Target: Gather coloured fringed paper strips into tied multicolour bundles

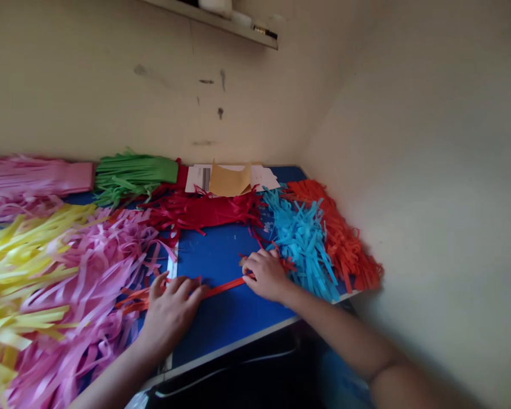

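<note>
An orange fringed paper strip [225,286] stretches between my hands, low over the blue tabletop. My left hand [172,304] is closed over its left end, and loose orange fringes stick out beside the wrist. At the other end my right hand [267,277] pinches the strip, with more reddish-orange fringe showing behind the fingers. A bundle of light-blue fringed paper [304,236] lies just right of that hand. The fingertips of both hands are partly hidden.
Pink fringes [106,272] and yellow fringes [21,244] cover the left side. Green [140,170], red [213,211] and orange bundles [344,241] lie toward the back and right. A tan paper piece [230,179] rests by the wall. A shelf [238,28] juts above.
</note>
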Demonstrator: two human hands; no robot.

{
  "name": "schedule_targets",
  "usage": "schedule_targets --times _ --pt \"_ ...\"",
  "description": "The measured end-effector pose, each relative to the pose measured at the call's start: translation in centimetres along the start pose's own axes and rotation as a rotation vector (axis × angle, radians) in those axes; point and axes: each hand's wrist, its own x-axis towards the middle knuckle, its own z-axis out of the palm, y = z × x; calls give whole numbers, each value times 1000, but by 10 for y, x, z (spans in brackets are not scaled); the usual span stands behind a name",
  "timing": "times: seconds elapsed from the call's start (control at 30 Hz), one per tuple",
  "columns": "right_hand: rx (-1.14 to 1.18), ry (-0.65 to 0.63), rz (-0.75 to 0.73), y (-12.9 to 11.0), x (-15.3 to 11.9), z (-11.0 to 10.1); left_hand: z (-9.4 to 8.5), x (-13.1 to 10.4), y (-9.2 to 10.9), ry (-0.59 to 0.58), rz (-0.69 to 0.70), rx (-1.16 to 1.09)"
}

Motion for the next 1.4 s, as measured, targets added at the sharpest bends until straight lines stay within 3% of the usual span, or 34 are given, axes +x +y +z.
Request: schedule_targets --times 0.1,0.17,0.33,0.57,0.8,1.0,1.1,1.23,1.4 --pt "-151 56 -307 -5 -3 0 -6 5 6 51 132 16" --pt "-220 73 -460 -7 -3 4 -6 9 8 60 148 -15" --pt "-313 119 -579 -10 10 21 5 16 11 62 78 -174" --pt "-143 19 -383 -6 20 20 13 24 17 148 41 -133" --pt "-260 224 -446 -26 7 33 13 20 20 182 78 -57" --pt "-79 243 -458 17 -15 23 10 -12 -1 131 134 -27" --pt "76 205 -308 34 -18 19 12 -21 -12 130 75 -108" --pt "234 92 -89 32 -11 16 14 -18 -11 80 -50 -206" --pt "97 -108 79 15 4 1 7 -1 0 -15 -157 -162"
